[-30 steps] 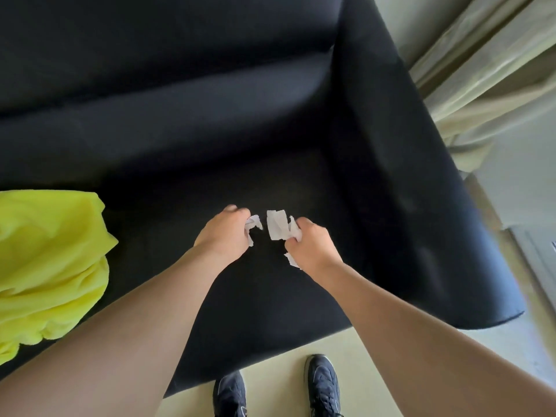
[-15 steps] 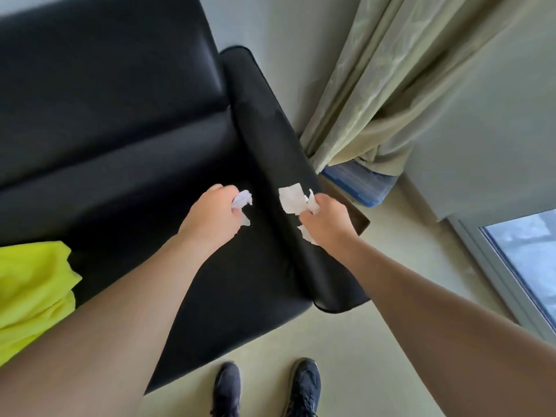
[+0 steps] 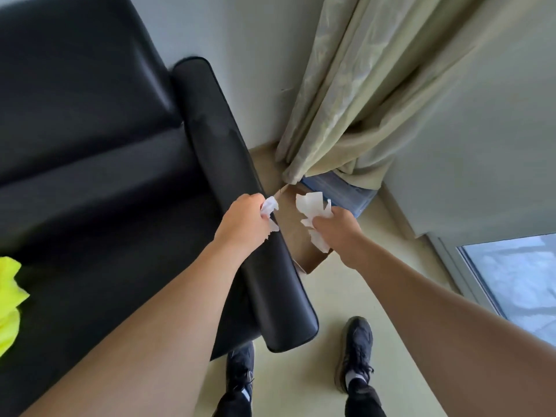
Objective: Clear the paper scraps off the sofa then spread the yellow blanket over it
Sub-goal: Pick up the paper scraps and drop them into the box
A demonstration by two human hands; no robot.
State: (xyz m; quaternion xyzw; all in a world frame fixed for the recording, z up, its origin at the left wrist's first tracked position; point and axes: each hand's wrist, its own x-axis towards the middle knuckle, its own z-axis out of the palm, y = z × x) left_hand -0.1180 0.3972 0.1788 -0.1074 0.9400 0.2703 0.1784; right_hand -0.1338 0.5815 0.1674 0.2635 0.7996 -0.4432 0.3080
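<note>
Two hands hold paper scraps past the black sofa's (image 3: 90,182) armrest (image 3: 240,206): the left hand (image 3: 243,224) clenches a small scrap (image 3: 268,206) above it, the right hand (image 3: 338,228) grips larger scraps (image 3: 311,206) over a cardboard box (image 3: 296,236) beside it. The yellow blanket (image 3: 9,302) lies on the sofa's seat, well apart from the armrest. A curtain (image 3: 361,100) hangs beyond the armrest over a pale floor (image 3: 316,386).
</note>
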